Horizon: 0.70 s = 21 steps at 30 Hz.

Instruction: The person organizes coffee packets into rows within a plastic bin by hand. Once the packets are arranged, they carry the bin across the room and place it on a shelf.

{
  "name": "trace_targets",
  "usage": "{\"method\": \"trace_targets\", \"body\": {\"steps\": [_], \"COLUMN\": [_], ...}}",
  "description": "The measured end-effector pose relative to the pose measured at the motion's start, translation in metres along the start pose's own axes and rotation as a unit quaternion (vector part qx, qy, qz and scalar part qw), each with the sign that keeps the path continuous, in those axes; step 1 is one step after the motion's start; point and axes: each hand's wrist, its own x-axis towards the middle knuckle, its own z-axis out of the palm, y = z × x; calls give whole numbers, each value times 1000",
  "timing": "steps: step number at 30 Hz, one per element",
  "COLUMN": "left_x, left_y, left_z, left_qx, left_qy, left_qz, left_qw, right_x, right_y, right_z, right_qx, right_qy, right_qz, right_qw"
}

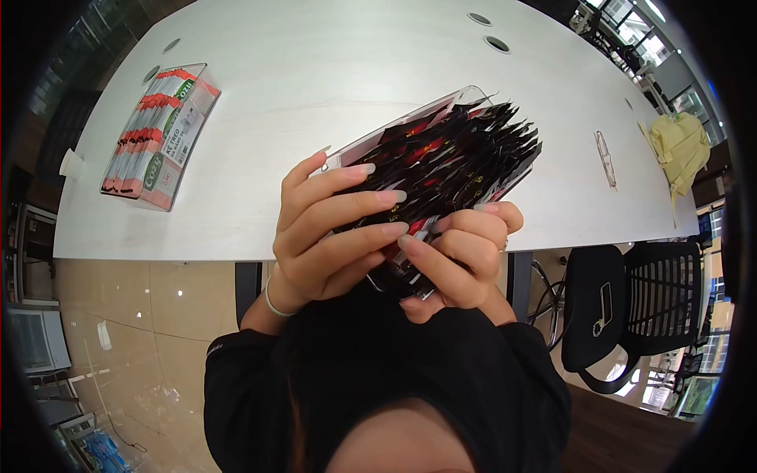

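Close in front of my chest, a clear plastic box [475, 90] is tilted at an angle, packed with many thin black packets [441, 158] that carry red patches and small yellow print. My left hand [331, 225] holds it from the left, its long fingers laid across the packets' near side. At the lower right, my right hand [465, 252] grips the packets and the box's near corner with bent fingers. Its thumb tip almost meets the left fingertips. What exactly sits between the right fingers is partly hidden.
Another clear box [162, 138] of red and white packets stands at the table's left. A thin spectacle-like item [605, 160] and a yellow cloth bag [680, 146] lie at the right. Beyond the white table's [315, 63] right front edge stands a black chair [631, 307] with a phone-like object on it.
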Motion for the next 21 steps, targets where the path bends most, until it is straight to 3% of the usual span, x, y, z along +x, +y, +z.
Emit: {"method": "trace_targets", "body": {"steps": [10,15,21], "left_x": [-5,-11,-10], "left_y": [0,0,3], "left_z": [4,1,2], "left_qx": [-41,61,54], "left_qy": [39,62,60], "left_qz": [-18,38,77], "left_qw": [998,995,994], "right_x": [0,-1,-1], "right_y": [0,-1,1], "right_z": [-1,2,4], "right_qx": [-3,-6,-2], "right_qy": [-9,5,21], "right_qz": [2,3,0], "right_qw": [1000,1000,1000]}}
